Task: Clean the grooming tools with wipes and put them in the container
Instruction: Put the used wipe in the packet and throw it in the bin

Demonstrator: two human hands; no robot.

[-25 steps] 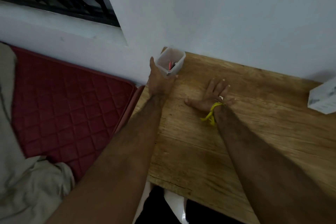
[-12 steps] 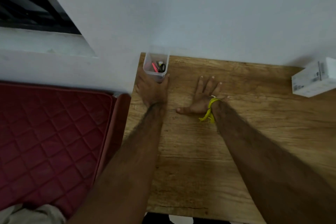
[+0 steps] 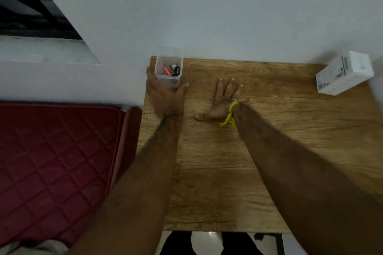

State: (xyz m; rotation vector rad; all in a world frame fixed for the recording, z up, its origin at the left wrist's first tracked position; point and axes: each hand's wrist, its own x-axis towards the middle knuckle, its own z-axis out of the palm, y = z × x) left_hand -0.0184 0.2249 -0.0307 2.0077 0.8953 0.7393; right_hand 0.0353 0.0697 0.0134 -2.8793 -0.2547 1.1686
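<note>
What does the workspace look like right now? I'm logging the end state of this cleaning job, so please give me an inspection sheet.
Surface: wooden table against a white wall.
Job's things: clear container at the far left corner, holding a pink tool and dark tools; no wipes seen.
Clutter: white box at the far right.
Hands: left hand cups the container; right hand lies flat, fingers spread, yellow thread at the wrist.
Cables: nothing seen.
Surroundings: red quilted mattress on the left, window above it.
</note>
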